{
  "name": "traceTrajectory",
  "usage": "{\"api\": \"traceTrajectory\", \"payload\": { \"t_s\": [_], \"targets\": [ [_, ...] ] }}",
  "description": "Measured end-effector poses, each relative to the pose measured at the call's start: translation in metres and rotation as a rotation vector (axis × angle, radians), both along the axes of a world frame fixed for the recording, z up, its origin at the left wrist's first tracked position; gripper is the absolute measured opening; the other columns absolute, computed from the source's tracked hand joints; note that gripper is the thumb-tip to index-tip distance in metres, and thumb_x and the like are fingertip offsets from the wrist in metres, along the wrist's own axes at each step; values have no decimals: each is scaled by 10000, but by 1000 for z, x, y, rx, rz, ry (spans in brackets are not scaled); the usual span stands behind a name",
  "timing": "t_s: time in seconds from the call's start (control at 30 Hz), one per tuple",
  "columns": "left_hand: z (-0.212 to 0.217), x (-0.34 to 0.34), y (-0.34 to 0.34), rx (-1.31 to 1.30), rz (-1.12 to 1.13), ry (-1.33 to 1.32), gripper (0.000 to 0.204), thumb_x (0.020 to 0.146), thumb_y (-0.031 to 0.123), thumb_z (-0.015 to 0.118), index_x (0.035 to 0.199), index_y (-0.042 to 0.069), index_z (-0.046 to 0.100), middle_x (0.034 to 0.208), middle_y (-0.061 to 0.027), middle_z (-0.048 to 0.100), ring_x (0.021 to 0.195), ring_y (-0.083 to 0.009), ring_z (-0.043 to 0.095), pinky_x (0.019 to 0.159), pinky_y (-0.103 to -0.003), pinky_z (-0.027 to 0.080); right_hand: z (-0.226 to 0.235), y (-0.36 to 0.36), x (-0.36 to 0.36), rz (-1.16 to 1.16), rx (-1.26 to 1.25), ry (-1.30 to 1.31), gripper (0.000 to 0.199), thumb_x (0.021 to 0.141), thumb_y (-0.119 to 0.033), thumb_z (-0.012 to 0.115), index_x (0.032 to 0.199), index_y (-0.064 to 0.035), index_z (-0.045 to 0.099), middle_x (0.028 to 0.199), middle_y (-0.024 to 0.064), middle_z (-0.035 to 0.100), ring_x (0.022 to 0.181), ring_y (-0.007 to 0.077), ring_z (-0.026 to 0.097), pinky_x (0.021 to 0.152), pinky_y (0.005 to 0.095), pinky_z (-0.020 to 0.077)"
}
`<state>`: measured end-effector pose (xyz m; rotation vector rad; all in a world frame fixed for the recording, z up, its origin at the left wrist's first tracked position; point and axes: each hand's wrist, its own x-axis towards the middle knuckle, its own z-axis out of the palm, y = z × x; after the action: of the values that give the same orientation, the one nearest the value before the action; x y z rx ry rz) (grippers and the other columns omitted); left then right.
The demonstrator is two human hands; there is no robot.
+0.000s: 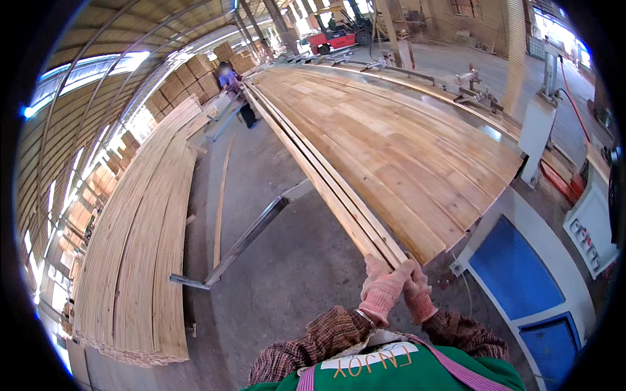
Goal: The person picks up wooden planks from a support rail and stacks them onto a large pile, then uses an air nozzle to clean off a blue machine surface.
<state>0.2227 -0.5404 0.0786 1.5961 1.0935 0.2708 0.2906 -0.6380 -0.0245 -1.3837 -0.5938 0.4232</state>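
My left hand (379, 287), in a pink work glove, grips the near end of several long, narrow wooden strips (324, 184). Beside it and partly behind it, my right hand (418, 293) in a matching glove is closed around the same end. The strips run side by side away from me, along the left edge of a broad panel of pale planks (398, 156) lying on a long machine bed. At the far end a person in blue (229, 79) stands by the strips; what that person's hands do is too small to tell.
A long stack of boards (140, 247) lies at the left. A metal support arm (251, 238) juts over the floor near a loose strip (223, 202). Right of me are a white-and-blue cabinet (515, 260) and a control box (587, 244). Clamps (479, 98) line the bed; a red forklift (336, 40) stands beyond.
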Motion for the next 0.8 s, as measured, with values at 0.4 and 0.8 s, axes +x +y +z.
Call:
{"api": "traceTrajectory", "payload": {
  "t_s": [0.4, 0.8],
  "targets": [
    [-12, 8, 11, -325, 183, -264, 829, 761, 302, 920, 1386, 4, 464, 1098, -161, 723, 886, -235, 724, 704, -361, 591, 17, -56, 12, 227, -196, 105, 779, 982, -488, 674, 1514, 24, 424, 1293, 190, 663, 1205, 321, 637, 1033, 416, 497],
    [-11, 7, 15, -224, 157, 44, 778, 822, 385, 868, 1375, 124, 386, 1225, -155, 698, 1028, -309, 725, 827, -417, 592, -25, 1, 81, -66, 128, 629, 392, 956, -105, 678, 1303, 36, 561, 1118, 148, 699, 922, 292, 718, 766, 432, 620]
  ]
}}
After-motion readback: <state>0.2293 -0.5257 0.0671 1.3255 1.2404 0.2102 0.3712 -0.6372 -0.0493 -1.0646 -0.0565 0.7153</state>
